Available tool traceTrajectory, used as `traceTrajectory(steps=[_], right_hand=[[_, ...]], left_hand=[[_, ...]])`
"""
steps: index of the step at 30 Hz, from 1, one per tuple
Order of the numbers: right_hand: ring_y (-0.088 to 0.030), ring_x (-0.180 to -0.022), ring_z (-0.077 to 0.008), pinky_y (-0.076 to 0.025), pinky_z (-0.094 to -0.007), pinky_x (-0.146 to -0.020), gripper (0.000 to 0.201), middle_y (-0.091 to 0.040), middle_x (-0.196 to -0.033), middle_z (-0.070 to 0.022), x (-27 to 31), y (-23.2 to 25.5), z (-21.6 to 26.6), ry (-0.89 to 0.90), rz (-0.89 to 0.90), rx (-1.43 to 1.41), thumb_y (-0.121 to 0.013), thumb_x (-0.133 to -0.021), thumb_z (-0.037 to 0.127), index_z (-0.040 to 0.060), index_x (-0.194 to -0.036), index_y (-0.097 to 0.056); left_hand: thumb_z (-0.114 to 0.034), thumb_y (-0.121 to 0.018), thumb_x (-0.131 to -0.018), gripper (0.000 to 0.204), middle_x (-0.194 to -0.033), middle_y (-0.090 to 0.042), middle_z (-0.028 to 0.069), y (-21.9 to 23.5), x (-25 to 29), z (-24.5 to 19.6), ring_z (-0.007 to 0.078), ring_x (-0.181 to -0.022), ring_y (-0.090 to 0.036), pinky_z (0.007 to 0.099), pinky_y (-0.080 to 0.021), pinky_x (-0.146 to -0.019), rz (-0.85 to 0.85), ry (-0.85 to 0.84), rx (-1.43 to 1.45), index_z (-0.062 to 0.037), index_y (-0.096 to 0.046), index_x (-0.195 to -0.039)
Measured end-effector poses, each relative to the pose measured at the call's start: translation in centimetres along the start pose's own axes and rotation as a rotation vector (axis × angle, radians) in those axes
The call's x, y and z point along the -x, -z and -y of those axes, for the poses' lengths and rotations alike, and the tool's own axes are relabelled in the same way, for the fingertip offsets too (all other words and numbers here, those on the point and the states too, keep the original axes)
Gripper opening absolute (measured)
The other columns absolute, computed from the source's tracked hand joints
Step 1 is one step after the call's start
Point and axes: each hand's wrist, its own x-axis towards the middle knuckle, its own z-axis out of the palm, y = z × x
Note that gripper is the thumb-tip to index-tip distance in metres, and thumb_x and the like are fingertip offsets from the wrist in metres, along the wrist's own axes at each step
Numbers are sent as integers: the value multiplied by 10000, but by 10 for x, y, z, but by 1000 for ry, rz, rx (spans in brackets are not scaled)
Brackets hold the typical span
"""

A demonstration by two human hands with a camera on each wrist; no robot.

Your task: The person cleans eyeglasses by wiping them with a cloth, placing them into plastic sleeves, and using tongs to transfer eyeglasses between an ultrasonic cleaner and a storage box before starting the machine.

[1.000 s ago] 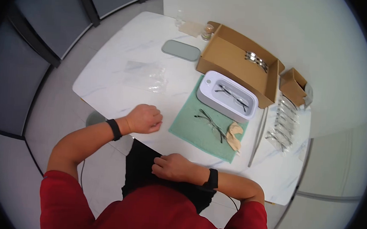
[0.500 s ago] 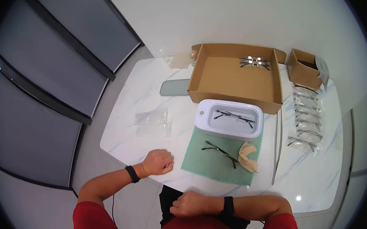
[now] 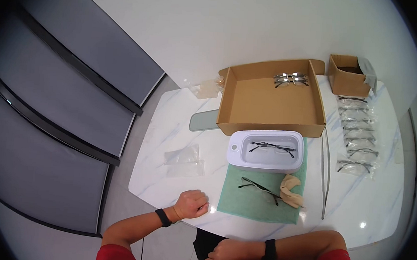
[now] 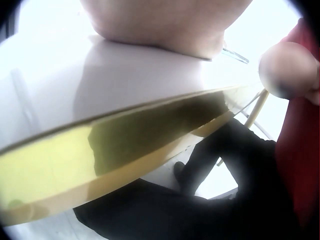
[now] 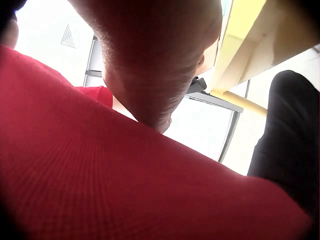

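Note:
In the head view my left hand [image 3: 191, 204] rests at the table's front edge with its fingers loosely curled and nothing held. My right hand [image 3: 229, 253] lies in front of the red shirt, just off the table edge, also loosely curled and without an object. To the right of the left hand a green cloth [image 3: 232, 204] carries a pair of dark-framed glasses [image 3: 261, 188] and a crumpled beige cloth [image 3: 290, 191]. Behind them stands a white ultrasonic-cleaner-like basin [image 3: 237, 163] with another pair of glasses [image 3: 272, 146] inside. Both wrist views show mostly skin, shirt and table edge.
A large open cardboard box [image 3: 263, 102] holds glasses [image 3: 291, 80] at its back right. Several bagged glasses [image 3: 360, 138] line the right side below a small carton [image 3: 344, 84]. Long grey strips [image 3: 324, 181], plastic bags [image 3: 184, 162] and a grey-green flat case [image 3: 204, 120] lie about.
The head view has swung and tilted, so the table appears turned and shifted right and down. Both hands keep nearly the same pose and place; the things on the table have not moved.

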Motion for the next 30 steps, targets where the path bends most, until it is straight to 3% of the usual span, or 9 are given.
traceTrajectory(steps=[7,9,13,15,16,18,19,22,30], right_hand=[[-662,-611,-267,-538,-391,-522,120,-574,-710,-82,-2,-8,9,16,-35,-31,-571,-875,151,40,-881,-525],[-695,-736,-265,-554,-410,-633,133,-671,-825,-91,-3,13,19,-66,229,51,-599,-903,189,69,-939,-641],[-650,-569,-229,-497,-384,-490,96,-602,-694,-45,0,7,18,46,48,63,-565,-867,188,100,-836,-590],[-684,-737,-222,-539,-357,-614,133,-662,-838,-71,-2,30,23,-12,263,73,-577,-896,182,59,-901,-627],[-684,-737,-222,-539,-357,-614,133,-662,-838,-71,-1,16,18,-11,255,64,-577,-896,182,59,-901,-627],[-654,-594,-258,-535,-387,-514,125,-568,-705,-79,1,-12,7,55,34,12,-579,-863,157,45,-852,-526],[-648,-585,-251,-532,-381,-503,131,-565,-703,-76,3,-17,6,59,10,13,-588,-844,159,48,-824,-520],[-686,-624,-300,-553,-414,-532,127,-609,-699,-110,1,-3,7,31,2,-39,-590,-856,142,19,-838,-566],[-672,-567,-279,-529,-402,-481,121,-591,-652,-81,1,-3,6,44,-63,3,-614,-807,145,45,-786,-548]], left_hand=[[-85,-686,-778,174,-670,-498,65,0,2,0,259,-594,-539,375,-469,-523,-14,0,-23,-82,-532,-695],[-83,-683,-779,171,-671,-493,68,0,2,0,258,-595,-538,375,-467,-522,-15,-3,-15,-79,-532,-699],[-79,-680,-779,163,-671,-496,73,-2,4,2,264,-591,-535,376,-462,-520,4,-6,-19,-74,-538,-700],[-74,-675,-778,153,-671,-502,79,-3,4,2,271,-583,-530,379,-457,-517,-24,5,-1,-68,-543,-701],[-74,-675,-778,153,-671,-502,79,-3,3,1,271,-583,-530,379,-457,-517,-13,10,2,-68,-543,-701],[-71,-672,-777,148,-670,-507,81,-2,3,1,277,-579,-527,384,-456,-517,-3,13,-9,-62,-546,-701],[-71,-672,-777,148,-670,-507,81,-2,3,1,277,-579,-527,384,-456,-517,2,17,-7,-62,-546,-701],[-70,-673,-773,147,-670,-507,84,-4,5,1,280,-580,-528,388,-457,-518,-17,17,-12,-60,-545,-702],[-92,-674,-783,169,-663,-498,75,-7,6,2,277,-600,-552,401,-470,-531,-55,4,-37,-91,-534,-689]])
